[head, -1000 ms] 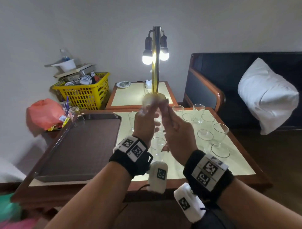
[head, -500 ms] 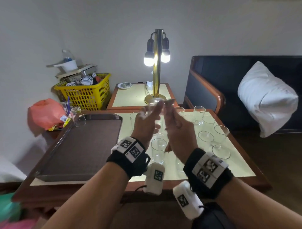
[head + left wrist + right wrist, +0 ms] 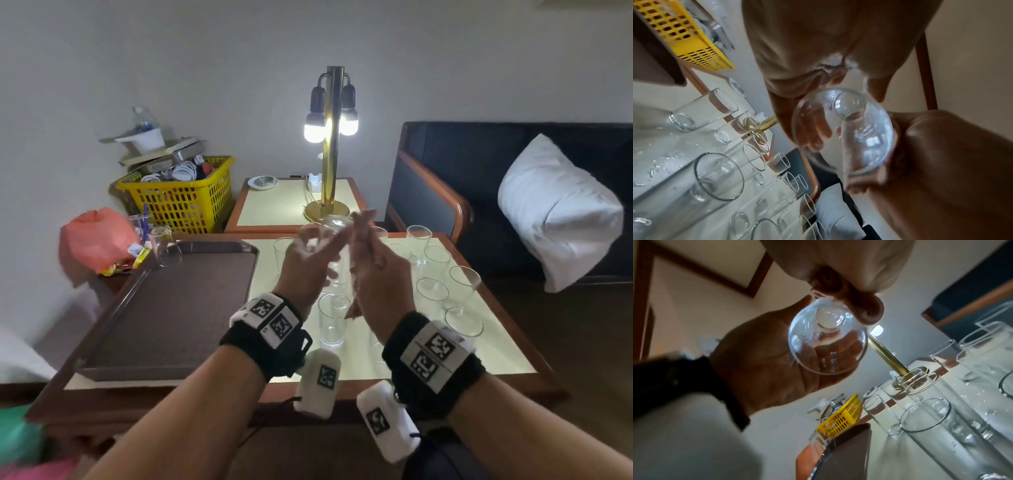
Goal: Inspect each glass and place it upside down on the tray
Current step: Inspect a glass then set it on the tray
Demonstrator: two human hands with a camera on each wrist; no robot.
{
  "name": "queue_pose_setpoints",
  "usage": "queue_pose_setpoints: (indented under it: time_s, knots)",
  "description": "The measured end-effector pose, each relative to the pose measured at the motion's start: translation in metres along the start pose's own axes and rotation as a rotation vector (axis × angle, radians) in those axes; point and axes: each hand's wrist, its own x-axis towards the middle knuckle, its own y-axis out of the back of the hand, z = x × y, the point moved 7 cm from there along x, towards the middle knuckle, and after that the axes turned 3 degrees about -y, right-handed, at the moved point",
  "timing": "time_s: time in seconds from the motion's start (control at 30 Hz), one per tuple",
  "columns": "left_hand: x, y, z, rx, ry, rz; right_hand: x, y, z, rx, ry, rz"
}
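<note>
- Clear glass (image 3: 327, 236) held up between both hands over the table (image 3: 507, 353), in front of the lamp (image 3: 330, 137); left hand (image 3: 308, 263) curled round one side, right hand (image 3: 373, 274) against the other, its fingers looking fairly straight, though blurred. Best kept raised toward the light while turning slowly. One glass mouth-down at the far corner of the tray (image 3: 171, 308).
- Seen from the left wrist: open mouth of the glass (image 3: 842, 129) facing back, fingers (image 3: 816, 128) visible through the wall. Worth checking rim and base for chips.
- Seen from the right wrist: glass (image 3: 827, 340) cradled in the left palm (image 3: 764, 363). Droplets on the table suggest a slippery wall; firm grip before flipping toward the tray (image 3: 846, 451).
</note>
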Motion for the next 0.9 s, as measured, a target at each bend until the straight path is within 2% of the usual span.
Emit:
queue_pose_setpoints:
  time_s: [0.07,0.13,0.17,0.23,0.3,0.37,0.43,0.5,0.57,0.63,0.7,0.77,0.83,0.87,0.9]
  knots:
    - [-0.001,0.001,0.001,-0.066,0.021,0.027,-0.010,-0.008,-0.005,-0.021,0.008,-0.076]
    - [-0.006,-0.008,-0.002,-0.053,0.103,-0.102,-0.001,-0.001,-0.004,-0.010,0.004,-0.025]
    - [-0.007,-0.012,-0.004,-0.015,0.101,-0.147,0.005,0.005,-0.001,0.008,-0.003,0.013]
    - [-0.004,-0.008,-0.004,-0.004,0.052,-0.078,0.006,0.006,-0.001,0.015,-0.006,0.021]
    - [-0.003,0.000,-0.001,-0.094,0.038,0.023,-0.007,-0.006,-0.005,-0.028,0.026,-0.069]
    - [-0.005,-0.005,-0.006,-0.134,0.110,-0.053,-0.007,-0.007,-0.003,-0.037,0.021,-0.069]
    - [-0.007,-0.012,-0.009,-0.027,0.122,-0.161,0.006,0.005,0.006,0.019,-0.019,0.004]
    - [-0.003,-0.007,-0.007,0.017,0.023,-0.091,0.004,0.007,0.002,0.031,-0.038,0.015]
    - [0.000,0.001,-0.001,-0.072,-0.011,0.009,-0.009,-0.004,-0.004,0.012,-0.006,-0.069]
    - [-0.003,-0.002,-0.001,-0.116,0.037,-0.050,-0.007,-0.003,-0.005,-0.016,0.008,-0.043]
    - [-0.004,-0.009,0.000,-0.012,0.041,-0.164,0.006,0.008,-0.001,-0.004,0.021,0.044]
    - [-0.001,-0.004,0.002,0.018,-0.007,-0.087,0.007,0.007,-0.003,-0.017,0.041,0.046]
    - [0.002,0.007,0.003,-0.076,0.000,0.033,-0.005,-0.008,-0.005,-0.041,0.067,-0.068]
    - [0.001,0.006,0.000,-0.123,0.027,0.027,-0.008,-0.012,-0.006,-0.052,0.068,-0.085]
    - [-0.001,0.002,-0.002,-0.137,0.072,-0.035,-0.005,-0.009,-0.005,-0.056,0.067,-0.057]
